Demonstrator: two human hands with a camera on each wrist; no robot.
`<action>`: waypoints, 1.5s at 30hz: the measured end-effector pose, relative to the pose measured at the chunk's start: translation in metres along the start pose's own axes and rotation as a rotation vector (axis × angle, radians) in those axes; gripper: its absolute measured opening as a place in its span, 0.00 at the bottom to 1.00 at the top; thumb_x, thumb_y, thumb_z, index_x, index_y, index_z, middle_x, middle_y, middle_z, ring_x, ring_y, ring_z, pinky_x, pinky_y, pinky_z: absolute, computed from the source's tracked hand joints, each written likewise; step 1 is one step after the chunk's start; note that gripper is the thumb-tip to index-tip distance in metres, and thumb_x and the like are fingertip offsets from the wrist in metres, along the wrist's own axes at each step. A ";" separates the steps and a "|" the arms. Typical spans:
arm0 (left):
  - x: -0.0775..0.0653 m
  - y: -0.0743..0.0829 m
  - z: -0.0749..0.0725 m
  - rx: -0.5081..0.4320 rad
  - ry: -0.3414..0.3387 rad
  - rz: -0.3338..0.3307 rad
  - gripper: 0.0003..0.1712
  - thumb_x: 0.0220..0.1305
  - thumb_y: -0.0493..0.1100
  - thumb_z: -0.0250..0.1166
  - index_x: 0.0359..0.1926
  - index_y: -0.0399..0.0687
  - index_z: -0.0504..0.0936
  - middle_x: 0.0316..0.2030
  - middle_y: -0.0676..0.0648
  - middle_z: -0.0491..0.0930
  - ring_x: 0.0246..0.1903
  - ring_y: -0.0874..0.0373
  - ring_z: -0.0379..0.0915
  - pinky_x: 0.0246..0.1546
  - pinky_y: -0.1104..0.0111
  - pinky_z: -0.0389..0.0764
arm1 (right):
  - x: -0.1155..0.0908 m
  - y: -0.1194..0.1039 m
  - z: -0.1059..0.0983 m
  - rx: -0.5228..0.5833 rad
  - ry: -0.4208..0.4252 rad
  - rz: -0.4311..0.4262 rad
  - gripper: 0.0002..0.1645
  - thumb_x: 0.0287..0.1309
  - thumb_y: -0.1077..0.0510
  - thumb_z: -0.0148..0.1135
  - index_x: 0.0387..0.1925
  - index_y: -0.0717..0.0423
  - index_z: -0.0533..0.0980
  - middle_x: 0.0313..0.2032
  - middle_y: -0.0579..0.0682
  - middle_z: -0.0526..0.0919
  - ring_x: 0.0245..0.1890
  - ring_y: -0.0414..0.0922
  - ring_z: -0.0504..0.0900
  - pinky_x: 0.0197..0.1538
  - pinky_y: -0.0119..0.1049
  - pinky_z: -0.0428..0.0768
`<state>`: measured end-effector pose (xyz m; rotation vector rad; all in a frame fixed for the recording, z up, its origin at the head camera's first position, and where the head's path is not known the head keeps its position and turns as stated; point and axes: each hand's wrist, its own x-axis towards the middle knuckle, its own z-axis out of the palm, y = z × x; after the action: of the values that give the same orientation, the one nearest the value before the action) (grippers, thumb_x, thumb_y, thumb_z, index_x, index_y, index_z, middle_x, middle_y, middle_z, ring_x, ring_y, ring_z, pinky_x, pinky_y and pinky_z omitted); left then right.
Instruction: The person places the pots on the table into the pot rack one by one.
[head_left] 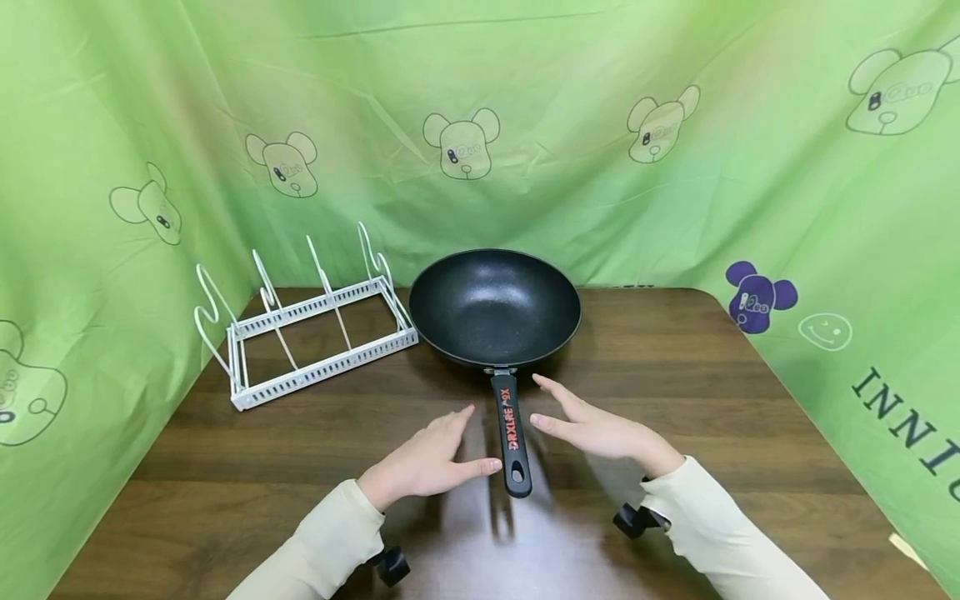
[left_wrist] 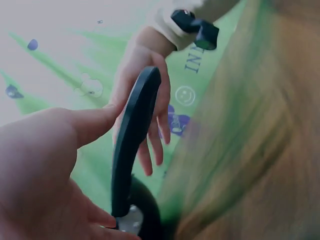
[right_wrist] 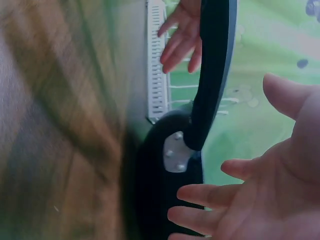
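A black frying pan (head_left: pixel 495 308) sits on the wooden table, its handle (head_left: pixel 513 433) with red lettering pointing toward me. On the handle's left side is my left hand (head_left: pixel 427 458), fingers extended and thumb tip close to the handle; whether it touches I cannot tell. My right hand (head_left: pixel 600 429) hovers on the other side, fingers spread and apart from the handle. In the right wrist view, the handle (right_wrist: pixel 215 65) rises from a riveted metal bracket (right_wrist: pixel 176 152), and the right palm (right_wrist: pixel 280 200) holds nothing. The left wrist view shows the handle (left_wrist: pixel 135 130) beyond the left thumb.
Left of the pan stands a white metal rack (head_left: pixel 322 367) with upright wire dividers, its right end close to the pan's rim. The wooden table (head_left: pixel 675 375) meets a green curtain (head_left: pixel 555 200) with bear faces behind and at both sides.
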<state>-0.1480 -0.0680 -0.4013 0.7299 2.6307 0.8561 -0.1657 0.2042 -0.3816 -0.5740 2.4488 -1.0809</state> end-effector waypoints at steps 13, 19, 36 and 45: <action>0.006 -0.008 0.018 -0.566 -0.374 0.045 0.40 0.72 0.56 0.56 0.72 0.34 0.59 0.66 0.41 0.70 0.67 0.53 0.64 0.66 0.64 0.64 | 0.031 0.026 0.016 0.527 -0.169 -0.027 0.47 0.75 0.44 0.44 0.76 0.63 0.33 0.73 0.73 0.44 0.74 0.67 0.44 0.73 0.60 0.44; 0.013 -0.012 0.025 -0.790 -0.517 0.059 0.33 0.76 0.49 0.50 0.71 0.30 0.59 0.67 0.38 0.68 0.67 0.52 0.63 0.64 0.60 0.68 | 0.047 0.034 0.023 0.797 -0.220 -0.112 0.48 0.77 0.45 0.44 0.73 0.68 0.30 0.70 0.75 0.50 0.68 0.57 0.63 0.71 0.46 0.60; 0.029 -0.005 0.050 -1.536 -0.731 0.098 0.37 0.77 0.51 0.40 0.74 0.28 0.45 0.70 0.31 0.59 0.63 0.55 0.67 0.66 0.57 0.64 | 0.069 0.030 0.035 1.127 -0.439 -0.122 0.36 0.80 0.51 0.33 0.72 0.66 0.32 0.68 0.63 0.67 0.67 0.51 0.69 0.74 0.52 0.52; 0.026 0.013 0.057 -1.756 -0.581 0.012 0.27 0.77 0.43 0.35 0.68 0.30 0.58 0.54 0.43 0.75 0.63 0.47 0.69 0.68 0.57 0.63 | 0.076 0.033 0.038 1.300 -0.556 -0.226 0.24 0.80 0.51 0.27 0.67 0.61 0.45 0.63 0.59 0.74 0.65 0.51 0.73 0.69 0.44 0.65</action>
<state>-0.1417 -0.0186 -0.4407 0.3020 0.6939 1.9470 -0.2166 0.1629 -0.4448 -0.5537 0.8834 -1.9286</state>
